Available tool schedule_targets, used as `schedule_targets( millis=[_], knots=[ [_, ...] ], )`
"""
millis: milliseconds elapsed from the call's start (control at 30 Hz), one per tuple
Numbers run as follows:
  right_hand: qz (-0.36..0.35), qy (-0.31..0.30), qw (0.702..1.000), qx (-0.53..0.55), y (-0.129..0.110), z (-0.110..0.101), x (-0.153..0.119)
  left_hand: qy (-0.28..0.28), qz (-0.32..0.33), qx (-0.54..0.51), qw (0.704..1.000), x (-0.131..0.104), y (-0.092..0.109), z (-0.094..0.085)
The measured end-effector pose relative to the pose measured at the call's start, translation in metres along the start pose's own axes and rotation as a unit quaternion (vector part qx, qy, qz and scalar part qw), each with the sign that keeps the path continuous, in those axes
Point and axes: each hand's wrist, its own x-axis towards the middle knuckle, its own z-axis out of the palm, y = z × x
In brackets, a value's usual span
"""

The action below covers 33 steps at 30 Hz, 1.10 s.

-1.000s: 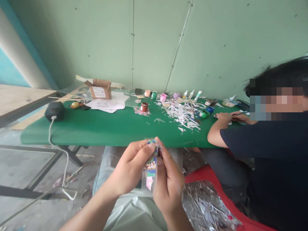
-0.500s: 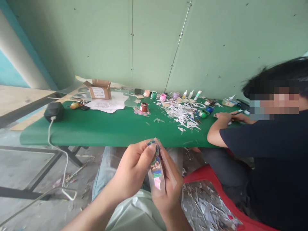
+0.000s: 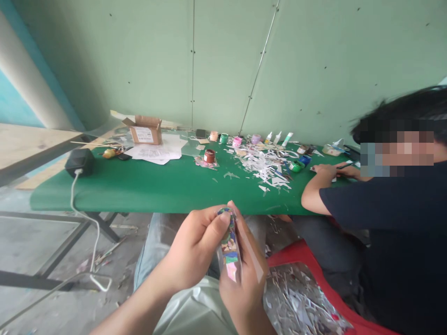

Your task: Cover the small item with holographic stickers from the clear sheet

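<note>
Between my two hands, over my lap and just short of the table edge, is a narrow strip with a colourful painted pattern (image 3: 230,251), its upper end rounded and its lower part pink. Clear film sticks out along its sides. My left hand (image 3: 199,246) presses its thumb on the strip near the rounded end, fingers folded behind. From the right, my right hand (image 3: 246,274) wraps around the strip and the film, with its fingers mostly hidden behind them.
On the green table (image 3: 167,186) are a brown paint jar (image 3: 209,157), a pile of white paper scraps (image 3: 263,163), an open cardboard box (image 3: 145,132) and a black adapter (image 3: 79,162). At the right a co-worker (image 3: 394,223) leans over the table. A red stool (image 3: 307,256) stands below.
Both hands, with the patterned strip in them, have shifted slightly to the right. The left thumb still presses near the rounded end.
</note>
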Motion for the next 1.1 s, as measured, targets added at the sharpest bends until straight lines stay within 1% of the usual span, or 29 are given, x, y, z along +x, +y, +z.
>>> schedule_targets(
  millis=[233, 567, 767, 900, 1033, 1100],
  knots=[
    [-0.002, 0.009, 1.000, 0.022, -0.002, 0.000, 0.001, -0.026, 0.013, -0.012, 1.000, 0.000, 0.004, -0.005],
    [0.030, -0.008, 0.998, 0.063, 0.001, -0.001, 0.010, -0.038, -0.014, -0.061, 0.997, 0.008, -0.004, -0.009],
    [0.069, -0.039, 0.994, 0.078, 0.006, -0.001, 0.009, -0.039, -0.044, -0.070, 0.996, 0.014, -0.010, -0.014],
    [0.096, -0.063, 0.989, 0.095, 0.009, -0.002, 0.011, -0.050, -0.055, -0.082, 0.994, 0.016, -0.013, -0.016],
    [0.112, -0.058, 0.985, 0.114, 0.010, 0.000, 0.009, -0.050, -0.056, -0.086, 0.993, 0.018, -0.015, -0.018],
    [0.129, -0.059, 0.984, 0.112, 0.016, 0.003, 0.009, -0.044, -0.062, -0.089, 0.993, 0.024, -0.020, -0.020]
  ],
)
